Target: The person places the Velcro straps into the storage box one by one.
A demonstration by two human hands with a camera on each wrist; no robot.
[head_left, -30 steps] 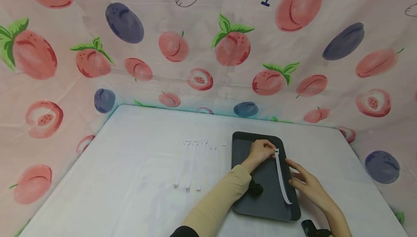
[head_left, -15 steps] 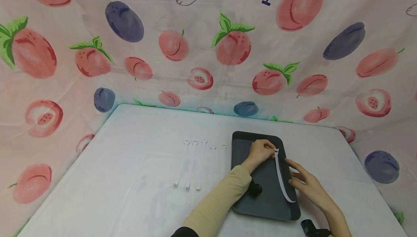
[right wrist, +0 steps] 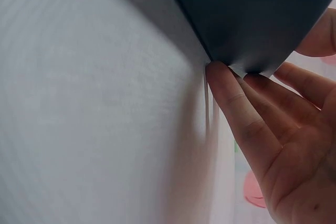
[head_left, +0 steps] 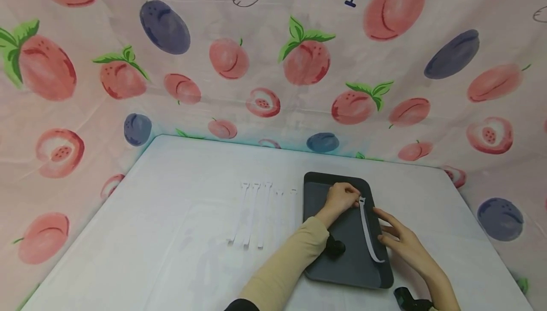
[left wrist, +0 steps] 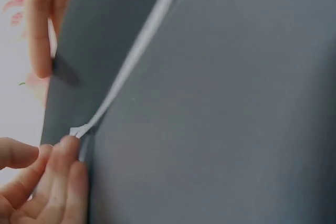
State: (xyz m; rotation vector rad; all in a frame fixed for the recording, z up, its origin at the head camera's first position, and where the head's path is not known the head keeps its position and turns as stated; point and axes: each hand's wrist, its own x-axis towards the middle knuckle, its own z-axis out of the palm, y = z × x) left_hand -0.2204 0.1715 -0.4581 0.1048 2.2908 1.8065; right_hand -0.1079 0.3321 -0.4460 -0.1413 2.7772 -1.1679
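A thin white strap with a wider, slotted head (head_left: pixel 365 230) lies lengthwise along the right side of a dark grey tray (head_left: pixel 342 273). At its far end my left hand (head_left: pixel 342 197) pinches the head between thumb and fingertips; in the left wrist view those fingers (left wrist: pixel 65 177) are at the strap's head. The near end of the strap curves to the right, towards the tray rim. My right hand (head_left: pixel 403 240) is at the tray's right side, fingers spread; in the right wrist view its fingertips (right wrist: pixel 218 69) touch the tray's outer wall.
Several similar white straps (head_left: pixel 256 216) lie side by side on the white table (head_left: pixel 171 254), left of the tray. A fruit-patterned cloth (head_left: pixel 256 64) hangs behind and around the table. Black wrist mounts (head_left: pixel 335 247) are at both wrists.
The strap's near end has swung slightly right, then back a little, and its head has shifted slightly nearer. My left hand has barely moved. The right hand stays at the tray's side.
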